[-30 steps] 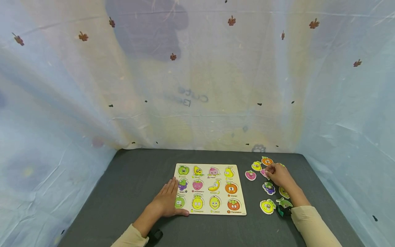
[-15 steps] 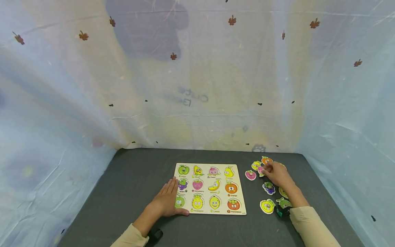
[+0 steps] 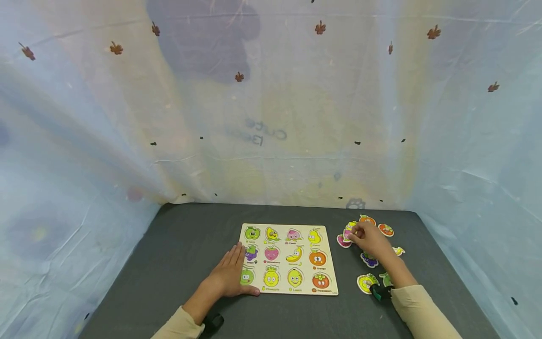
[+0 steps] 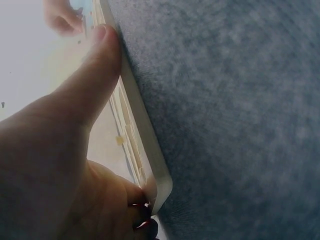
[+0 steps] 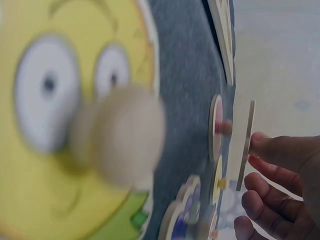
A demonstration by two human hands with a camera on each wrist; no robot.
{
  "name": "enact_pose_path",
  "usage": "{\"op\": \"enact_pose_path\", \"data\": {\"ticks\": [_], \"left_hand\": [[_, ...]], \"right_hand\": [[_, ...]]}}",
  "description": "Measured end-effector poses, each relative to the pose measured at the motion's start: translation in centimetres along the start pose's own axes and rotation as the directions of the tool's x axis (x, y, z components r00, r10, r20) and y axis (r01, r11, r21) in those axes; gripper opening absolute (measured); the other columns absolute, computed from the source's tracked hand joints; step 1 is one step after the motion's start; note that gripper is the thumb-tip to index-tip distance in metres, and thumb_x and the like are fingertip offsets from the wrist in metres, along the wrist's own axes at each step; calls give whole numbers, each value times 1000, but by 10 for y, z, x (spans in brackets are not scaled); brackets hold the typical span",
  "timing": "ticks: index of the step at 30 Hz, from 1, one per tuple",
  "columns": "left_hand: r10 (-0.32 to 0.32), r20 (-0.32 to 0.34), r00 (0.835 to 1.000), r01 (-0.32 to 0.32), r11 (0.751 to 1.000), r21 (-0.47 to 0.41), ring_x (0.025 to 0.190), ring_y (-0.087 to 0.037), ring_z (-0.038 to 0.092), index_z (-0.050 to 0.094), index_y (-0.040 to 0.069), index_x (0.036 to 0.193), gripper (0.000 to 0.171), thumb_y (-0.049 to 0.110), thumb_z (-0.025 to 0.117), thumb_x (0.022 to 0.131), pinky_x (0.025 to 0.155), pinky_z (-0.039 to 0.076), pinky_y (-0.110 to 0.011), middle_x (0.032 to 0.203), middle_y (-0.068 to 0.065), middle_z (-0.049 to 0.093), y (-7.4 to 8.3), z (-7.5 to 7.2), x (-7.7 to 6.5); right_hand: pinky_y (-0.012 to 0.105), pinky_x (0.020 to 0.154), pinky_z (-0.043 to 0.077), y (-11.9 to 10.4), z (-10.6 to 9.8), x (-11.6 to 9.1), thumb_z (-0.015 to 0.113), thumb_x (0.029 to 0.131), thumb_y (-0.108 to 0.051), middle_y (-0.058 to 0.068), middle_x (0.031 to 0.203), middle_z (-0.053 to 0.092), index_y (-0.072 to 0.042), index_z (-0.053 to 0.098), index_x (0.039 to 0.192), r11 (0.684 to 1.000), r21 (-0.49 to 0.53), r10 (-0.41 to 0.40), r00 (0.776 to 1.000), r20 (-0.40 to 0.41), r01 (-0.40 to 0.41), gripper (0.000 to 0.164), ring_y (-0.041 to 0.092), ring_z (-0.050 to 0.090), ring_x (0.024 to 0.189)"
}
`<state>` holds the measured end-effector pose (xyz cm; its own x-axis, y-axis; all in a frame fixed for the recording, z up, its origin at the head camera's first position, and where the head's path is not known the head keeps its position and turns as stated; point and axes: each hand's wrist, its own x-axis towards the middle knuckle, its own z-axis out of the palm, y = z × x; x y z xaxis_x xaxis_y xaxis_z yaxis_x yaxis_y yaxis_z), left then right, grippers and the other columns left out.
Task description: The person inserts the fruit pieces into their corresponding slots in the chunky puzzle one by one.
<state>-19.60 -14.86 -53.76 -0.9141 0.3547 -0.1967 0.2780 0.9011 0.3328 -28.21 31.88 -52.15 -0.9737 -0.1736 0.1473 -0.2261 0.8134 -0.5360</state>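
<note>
My left hand point(image 3: 228, 275) lies along the left side of a wooden fruit puzzle board point(image 3: 305, 278), fingers straight on its edge and thumb at the front edge. Seen from the left wrist, the thumb point(image 4: 100, 60) lies against the board's side point(image 4: 145, 135). My right hand point(image 3: 373, 240) pinches a pink puzzle piece point(image 3: 347, 232) by its back-right pile, with thumb and fingertips. The right wrist view has this piece point(image 5: 246, 145) edge-on, raised off the table. Just under it in the head view lies another pink piece point(image 3: 343, 243).
More knobbed pieces lie right of the board: orange point(image 3: 367, 220), red-orange point(image 3: 386, 230), purple grape point(image 3: 369, 262), yellow point(image 3: 398, 251), pineapple point(image 3: 365, 284) and green point(image 3: 386, 279). A dark cloth point(image 3: 190, 235) covers the table; pale curtains point(image 3: 275, 117) stand behind and beside it.
My right hand has moved left with the pink piece, uncovering the red-orange and yellow pieces behind it. The left hand and the board have stayed in place.
</note>
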Motion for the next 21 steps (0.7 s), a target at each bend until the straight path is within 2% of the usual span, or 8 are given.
{"op": "enact_pose_path", "data": {"ticks": [8, 18, 21], "left_hand": [[8, -16, 1000, -7, 1000, 21, 164, -42, 14, 18, -6, 168, 140, 78, 82, 76, 133, 18, -57, 177, -25, 12, -6, 8, 4], [0, 7, 1000, 0, 1000, 9, 164, -43, 13, 16, -7, 168, 140, 76, 83, 77, 133, 16, -57, 177, -26, 11, 6, -7, -5], [-13, 8, 1000, 13, 1000, 5, 164, -43, 16, 19, -9, 167, 137, 71, 87, 77, 133, 18, -57, 177, -26, 14, 9, -11, -6]], "right_hand": [[33, 61, 44, -18, 6, 3, 81, 98, -18, 3, 83, 62, -5, 72, 99, 999, -3, -43, 999, -1, 43, 16, 16, 52, 70], [35, 66, 46, -34, 14, 5, 79, 100, -23, 4, 91, 61, -8, 71, 100, 1000, 4, -21, 1000, 14, 21, 18, 17, 53, 75], [35, 67, 47, -40, 17, 7, 79, 100, -23, 3, 91, 62, -9, 71, 100, 999, 2, -43, 999, 7, 43, 17, 16, 54, 76]]}}
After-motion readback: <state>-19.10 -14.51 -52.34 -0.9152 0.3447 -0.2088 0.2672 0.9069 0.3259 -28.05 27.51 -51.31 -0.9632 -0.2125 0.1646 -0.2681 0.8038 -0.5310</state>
